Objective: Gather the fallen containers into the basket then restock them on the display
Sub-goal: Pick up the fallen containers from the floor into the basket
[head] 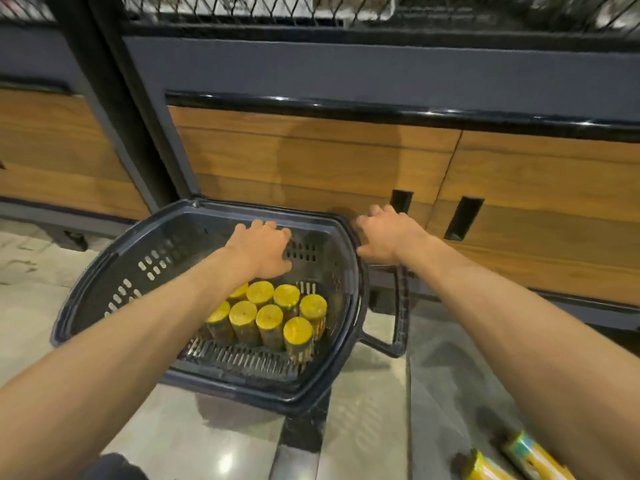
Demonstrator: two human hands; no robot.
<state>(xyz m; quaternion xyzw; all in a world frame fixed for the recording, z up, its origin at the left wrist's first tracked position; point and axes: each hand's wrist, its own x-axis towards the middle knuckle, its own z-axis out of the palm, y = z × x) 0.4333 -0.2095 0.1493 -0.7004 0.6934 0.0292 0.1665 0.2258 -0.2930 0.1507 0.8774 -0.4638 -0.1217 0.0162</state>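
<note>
A dark plastic basket (114, 292) stands on the floor in front of the display. Several yellow-lidded containers (270, 315) stand upright in its right half. My left hand (265, 249) hovers inside the basket above the containers, fingers loosely curled and holding nothing. My right hand (388, 237) is at the basket's far right rim, fingers loosely curled; whether it touches the rim I cannot tell. The basket's handle (398, 317) hangs down on the right side. Two more yellow containers (533, 457) lie on the floor at the bottom right.
The display's base has wooden cabinet doors (346, 161) with black slot handles (463, 218), directly behind the basket. A black post (114, 98) rises at the left. Wire mesh (277, 8) runs along the top. The floor (173, 438) is glossy tile.
</note>
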